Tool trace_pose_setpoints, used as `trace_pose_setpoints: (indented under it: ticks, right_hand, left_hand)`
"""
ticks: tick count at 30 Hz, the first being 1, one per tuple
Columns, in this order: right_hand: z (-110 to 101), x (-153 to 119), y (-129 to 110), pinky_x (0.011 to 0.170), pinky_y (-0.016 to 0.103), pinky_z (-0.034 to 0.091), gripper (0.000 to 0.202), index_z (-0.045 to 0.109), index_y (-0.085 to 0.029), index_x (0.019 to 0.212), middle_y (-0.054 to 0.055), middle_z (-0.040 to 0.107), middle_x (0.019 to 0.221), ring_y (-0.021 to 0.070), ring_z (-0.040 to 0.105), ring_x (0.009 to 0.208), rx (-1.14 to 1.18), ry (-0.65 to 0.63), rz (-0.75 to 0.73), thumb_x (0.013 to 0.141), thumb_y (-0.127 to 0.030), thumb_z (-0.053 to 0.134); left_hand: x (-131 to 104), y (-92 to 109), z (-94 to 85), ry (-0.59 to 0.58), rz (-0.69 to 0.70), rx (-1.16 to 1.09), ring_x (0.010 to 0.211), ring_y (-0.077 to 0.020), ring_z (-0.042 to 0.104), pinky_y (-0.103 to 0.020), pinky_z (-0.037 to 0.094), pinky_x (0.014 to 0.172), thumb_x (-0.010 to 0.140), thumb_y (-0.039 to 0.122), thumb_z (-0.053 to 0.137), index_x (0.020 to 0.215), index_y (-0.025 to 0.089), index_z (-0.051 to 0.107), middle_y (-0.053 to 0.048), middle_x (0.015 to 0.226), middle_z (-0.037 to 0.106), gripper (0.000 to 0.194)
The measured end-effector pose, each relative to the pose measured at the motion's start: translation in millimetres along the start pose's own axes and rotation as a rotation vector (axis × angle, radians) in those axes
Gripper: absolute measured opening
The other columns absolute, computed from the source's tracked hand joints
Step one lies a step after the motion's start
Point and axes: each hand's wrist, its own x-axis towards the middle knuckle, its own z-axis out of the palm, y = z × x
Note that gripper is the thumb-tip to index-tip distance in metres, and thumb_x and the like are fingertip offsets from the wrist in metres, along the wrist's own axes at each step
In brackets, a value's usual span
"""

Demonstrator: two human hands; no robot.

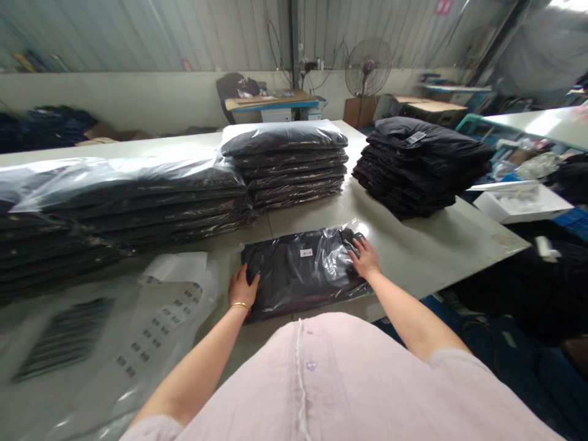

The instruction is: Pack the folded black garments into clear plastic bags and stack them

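Note:
A folded black garment in a clear plastic bag (285, 278) lies flat on the table in front of me, with a small white barcode label (305, 252) on its upper face. My left hand (242, 289) rests against the left end of the bag, thumb and fingers apart. At the opposite end, my right hand (366, 258) lies on the shiny plastic with its fingers spread. Neither hand is closed around the bag.
Stacks of bagged dark garments (289, 162) stand behind and to the left. A pile of unbagged black garments (418, 165) sits at the back right. Printed label sheets (160, 324) and clear plastic bags (27, 398) cover the left front. The table edge (487, 266) slants away at right.

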Motion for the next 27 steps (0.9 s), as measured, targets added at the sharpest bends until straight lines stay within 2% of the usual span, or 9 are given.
trace_pose_setpoints:
  ticks: [2,4,7,9,11,16,20,24,27]
  right_hand:
    - [-5.8,-8.7,4.0,0.11,0.052,0.028,0.07,0.038,-0.023,0.148,0.016,0.035,0.152,0.0342,0.031,0.14,-0.013,0.02,0.257,0.092,-0.065,0.032]
    - [-11.8,-17.5,4.1,0.102,0.055,0.037,0.081,0.031,-0.027,0.151,0.018,0.043,0.145,0.0376,0.044,0.131,0.024,-0.096,0.472,0.086,-0.075,0.032]
    - [-20.0,-29.7,-3.5,0.094,0.051,0.045,0.094,0.023,-0.028,0.153,0.017,0.058,0.129,0.0362,0.057,0.116,0.083,-0.25,0.533,0.078,-0.082,0.038]
    - [-23.6,-39.1,-13.3,0.092,0.049,0.046,0.095,0.025,-0.027,0.152,0.016,0.061,0.125,0.0355,0.06,0.112,0.066,-0.238,0.5,0.077,-0.079,0.046]
    - [-24.3,-51.4,-25.9,0.09,0.046,0.047,0.092,0.027,-0.026,0.152,0.016,0.061,0.125,0.035,0.06,0.111,0.042,-0.209,0.487,0.077,-0.075,0.051]
    - [-10.2,-92.2,-60.4,0.089,0.045,0.048,0.086,0.027,-0.025,0.151,0.017,0.063,0.119,0.0342,0.061,0.109,-0.03,-0.211,0.493,0.082,-0.07,0.049]
    - [3.7,-112.0,-75.9,0.089,0.046,0.047,0.082,0.026,-0.026,0.151,0.017,0.062,0.116,0.0347,0.061,0.108,-0.084,-0.199,0.5,0.085,-0.071,0.042]
    - [7.4,-113.2,-76.9,0.089,0.048,0.046,0.084,0.026,-0.023,0.151,0.018,0.061,0.116,0.0352,0.061,0.109,-0.086,-0.222,0.505,0.084,-0.072,0.042]
    - [7.8,-112.0,-74.6,0.088,0.048,0.047,0.086,0.027,-0.024,0.151,0.017,0.061,0.115,0.0355,0.061,0.108,-0.065,-0.225,0.505,0.083,-0.074,0.041]
  left_hand:
    - [-7.8,-11.9,-6.9,-0.033,-0.209,-0.035,0.131,-0.0313,0.047,-0.043,0.039,0.107,0.086,0.051,0.053,0.139,0.012,0.043,-0.02,0.138,0.052,0.067]
    - [-13.2,-16.4,-11.2,-0.16,-0.348,-0.132,0.123,-0.0312,0.055,-0.041,0.046,0.099,0.082,0.056,0.057,0.138,0.011,0.044,-0.021,0.133,0.057,0.072]
    - [-14.3,-11.1,-19.0,-0.351,-0.422,-0.28,0.107,-0.0298,0.065,-0.036,0.053,0.085,0.07,0.058,0.071,0.126,0.012,0.055,-0.019,0.12,0.066,0.073]
    - [-12.1,-6.1,-27.2,-0.405,-0.408,-0.348,0.097,-0.0293,0.069,-0.035,0.055,0.077,0.064,0.052,0.078,0.112,0.012,0.064,-0.016,0.108,0.072,0.063]
    - [-10.0,-5.8,-37.2,-0.394,-0.347,-0.377,0.091,-0.0282,0.07,-0.034,0.055,0.073,0.064,0.045,0.08,0.101,0.013,0.068,-0.014,0.1,0.074,0.05]
    - [-16.5,-28.9,-60.0,-0.311,-0.14,-0.208,0.094,-0.0264,0.068,-0.034,0.053,0.078,0.07,0.038,0.075,0.104,0.018,0.067,-0.01,0.102,0.073,0.041]
    - [-32.5,-44.8,-69.2,-0.31,-0.048,-0.104,0.104,-0.0282,0.065,-0.035,0.05,0.086,0.072,0.046,0.071,0.11,0.016,0.065,-0.014,0.112,0.068,0.049]
    - [-46.9,-44.9,-73.6,-0.384,-0.03,-0.163,0.11,-0.0284,0.062,-0.035,0.049,0.092,0.067,0.054,0.074,0.121,0.015,0.058,-0.015,0.119,0.065,0.069]
    - [-53.2,-42.2,-77.3,-0.456,-0.042,-0.162,0.112,-0.0293,0.062,-0.035,0.049,0.094,0.059,0.053,0.08,0.126,0.015,0.053,-0.015,0.123,0.064,0.082]
